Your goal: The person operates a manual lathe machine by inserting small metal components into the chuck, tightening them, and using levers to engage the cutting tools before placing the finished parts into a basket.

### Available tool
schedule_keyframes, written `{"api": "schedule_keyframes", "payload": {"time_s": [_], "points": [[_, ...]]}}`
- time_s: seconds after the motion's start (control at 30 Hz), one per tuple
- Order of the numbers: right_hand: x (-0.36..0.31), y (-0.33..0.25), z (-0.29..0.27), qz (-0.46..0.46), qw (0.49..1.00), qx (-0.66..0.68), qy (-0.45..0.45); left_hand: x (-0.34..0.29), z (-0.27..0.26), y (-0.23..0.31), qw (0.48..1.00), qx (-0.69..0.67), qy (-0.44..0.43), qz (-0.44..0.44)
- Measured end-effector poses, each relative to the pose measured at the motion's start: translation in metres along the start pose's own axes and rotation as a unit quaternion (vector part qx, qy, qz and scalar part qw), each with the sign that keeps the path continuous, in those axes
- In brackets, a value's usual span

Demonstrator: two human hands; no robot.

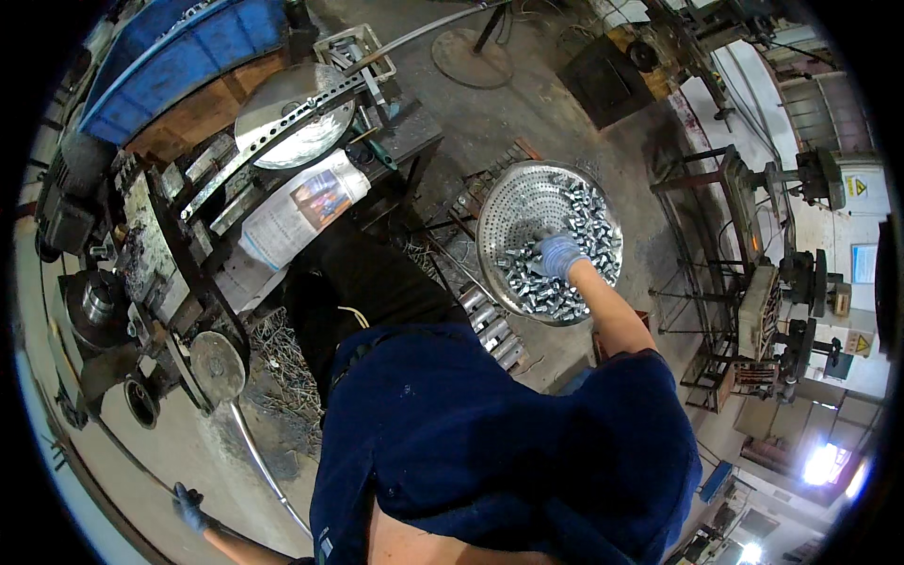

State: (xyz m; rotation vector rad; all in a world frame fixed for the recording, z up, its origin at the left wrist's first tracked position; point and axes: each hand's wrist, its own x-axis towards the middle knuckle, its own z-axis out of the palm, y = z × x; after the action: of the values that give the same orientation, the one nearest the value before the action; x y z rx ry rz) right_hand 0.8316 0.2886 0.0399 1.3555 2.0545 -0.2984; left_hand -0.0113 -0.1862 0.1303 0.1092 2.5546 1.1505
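Observation:
My right hand (559,254), in a grey-blue glove, reaches into a round perforated metal basin (509,200) to my right. Its fingers curl down among a heap of small shiny metal parts (595,226). What they pinch, if anything, is hidden. Far out to the lower left, my left hand (191,507) wears a dark glove. It is closed round the end of a long thin dark lever (132,460), which runs up toward the machine (155,254) on my left.
A large metal disc (292,118) with a perforated bar across it sits on the machine, beside a printed white sack (306,209). A blue bin (188,61) stands behind. Metal scrap (287,372) lies below; metal cylinders (494,330) lie near the basin. Machines on stands (725,202) line the right.

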Motion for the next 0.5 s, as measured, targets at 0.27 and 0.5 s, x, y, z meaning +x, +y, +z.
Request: {"api": "schedule_keyframes", "payload": {"time_s": [0.27,0.5], "points": [[-0.009,-0.006,-0.025,0.044,0.996,0.062,0.037,0.003,0.005,-0.002,0.999,0.021,0.014,0.025],[0.002,0.000,-0.041,0.085,0.965,0.182,0.167,0.001,-0.016,-0.028,0.996,0.041,0.021,0.073]]}}
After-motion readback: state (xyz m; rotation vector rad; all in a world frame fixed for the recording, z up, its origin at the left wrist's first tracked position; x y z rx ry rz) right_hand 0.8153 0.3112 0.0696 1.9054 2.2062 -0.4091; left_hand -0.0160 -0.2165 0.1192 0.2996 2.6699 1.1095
